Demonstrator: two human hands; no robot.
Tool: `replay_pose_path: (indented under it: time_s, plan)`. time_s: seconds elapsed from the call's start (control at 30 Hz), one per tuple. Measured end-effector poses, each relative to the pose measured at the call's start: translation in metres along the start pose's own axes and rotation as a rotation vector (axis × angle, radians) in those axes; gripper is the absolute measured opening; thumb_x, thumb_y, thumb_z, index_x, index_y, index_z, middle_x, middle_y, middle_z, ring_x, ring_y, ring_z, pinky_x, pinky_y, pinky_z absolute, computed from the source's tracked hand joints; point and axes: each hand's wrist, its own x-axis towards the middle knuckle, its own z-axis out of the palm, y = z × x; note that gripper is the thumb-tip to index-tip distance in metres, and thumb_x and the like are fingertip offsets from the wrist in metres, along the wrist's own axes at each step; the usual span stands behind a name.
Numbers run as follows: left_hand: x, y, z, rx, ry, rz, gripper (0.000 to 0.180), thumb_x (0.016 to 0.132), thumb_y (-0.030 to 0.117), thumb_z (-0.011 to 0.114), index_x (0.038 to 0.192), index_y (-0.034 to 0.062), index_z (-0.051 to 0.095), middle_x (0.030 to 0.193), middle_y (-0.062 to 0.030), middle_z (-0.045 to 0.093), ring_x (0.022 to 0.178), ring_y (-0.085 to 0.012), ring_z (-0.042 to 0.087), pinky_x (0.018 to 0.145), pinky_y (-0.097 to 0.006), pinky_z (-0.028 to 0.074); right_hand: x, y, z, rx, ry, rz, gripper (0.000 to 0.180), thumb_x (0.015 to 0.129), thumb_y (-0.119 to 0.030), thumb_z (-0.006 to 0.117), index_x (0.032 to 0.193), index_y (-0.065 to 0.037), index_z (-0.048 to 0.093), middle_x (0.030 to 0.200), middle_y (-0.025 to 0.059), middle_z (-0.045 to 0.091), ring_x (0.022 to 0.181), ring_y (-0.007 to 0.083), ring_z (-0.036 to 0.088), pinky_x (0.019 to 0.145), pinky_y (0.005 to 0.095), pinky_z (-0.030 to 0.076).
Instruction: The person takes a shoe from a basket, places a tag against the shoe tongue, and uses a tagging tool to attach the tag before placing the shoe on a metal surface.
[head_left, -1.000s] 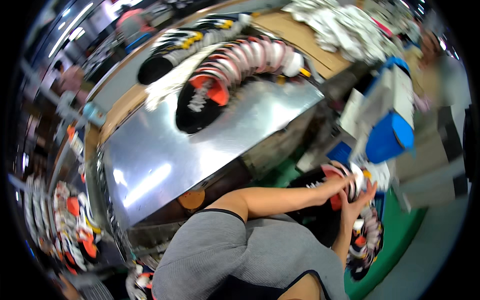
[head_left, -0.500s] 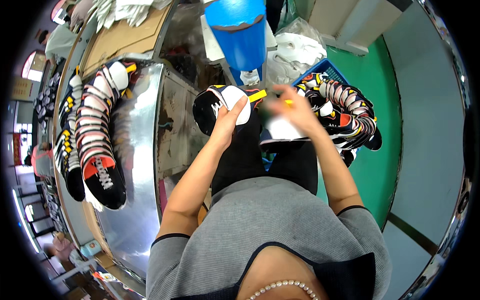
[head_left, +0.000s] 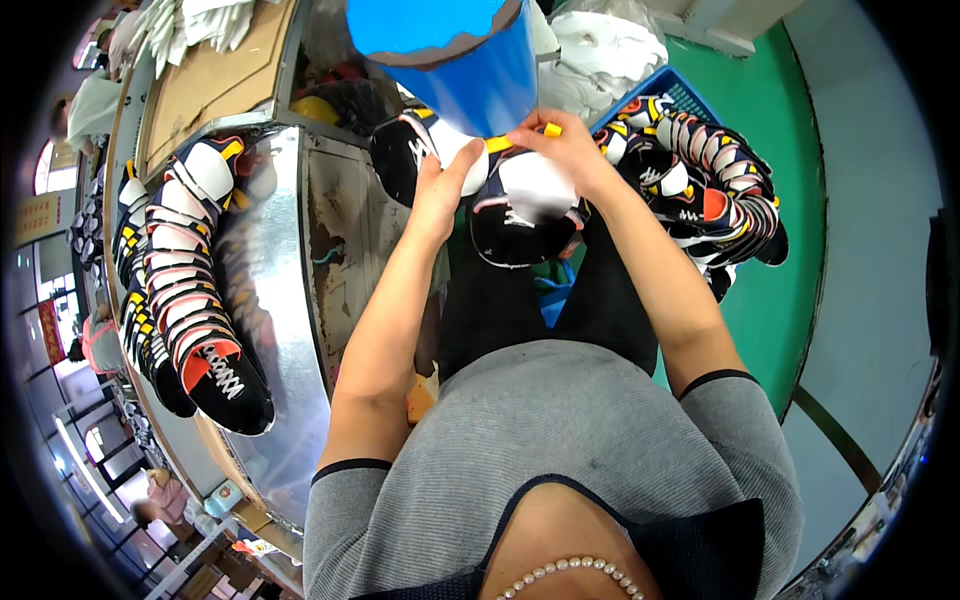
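Note:
A black-and-white shoe upper (head_left: 398, 165) with white laces and a yellow tab is gripped in my left hand (head_left: 440, 195), thumb across its white part. The far end of this upper lies right by the lower edge of a blue cylindrical cover (head_left: 480, 85). My right hand (head_left: 570, 155) is pinched at the yellow tab of a second shoe upper (head_left: 520, 235), which hangs black toe toward me, beside the first. Part of the second upper is smeared by motion. My right fingertips are close to the first upper's tab; whether they touch it I cannot tell.
Stacked, nested shoe uppers (head_left: 190, 270) lie along the metal table (head_left: 285, 380) at my left. More uppers (head_left: 720, 180) curve over a blue basket (head_left: 690, 95) at my right. White gloves (head_left: 215, 20) rest on cardboard (head_left: 210, 85) at the far left; people are beyond.
Both uppers have moved away from me, up to the blue cover. My right hand has brought the second upper leftward, next to the first. The view has shifted slightly.

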Motion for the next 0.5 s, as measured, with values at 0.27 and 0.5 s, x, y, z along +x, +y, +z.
replay_pose_path:
  time_s: [0.27, 0.5]
  plan:
    - [0.035, 0.008, 0.011, -0.524, 0.134, -0.32, 0.032, 0.091, 0.018, 0.048, 0.112, -0.0053, 0.054, 0.11, -0.0165, 0.061, 0.1, -0.0285, 0.06, 0.092, -0.042, 0.047, 0.024, -0.015, -0.007, 0.223, -0.041, 0.237, 0.016, 0.084, -0.014, 0.067, 0.081, 0.001, 0.061, 0.078, 0.0085, 0.066, 0.067, 0.0136, 0.061, 0.06, 0.0248, 0.048]
    - [-0.057, 0.021, -0.023, -0.351, 0.28, -0.079, 0.029, 0.09, 0.016, 0.052, 0.107, -0.0072, 0.054, 0.102, -0.0156, 0.063, 0.086, -0.0267, 0.064, 0.082, -0.036, 0.051, -0.023, -0.008, -0.054, 0.515, 0.113, 0.144, 0.017, 0.079, -0.012, 0.061, 0.092, -0.002, 0.055, 0.087, 0.0051, 0.056, 0.081, 0.0128, 0.056, 0.073, 0.0263, 0.047]
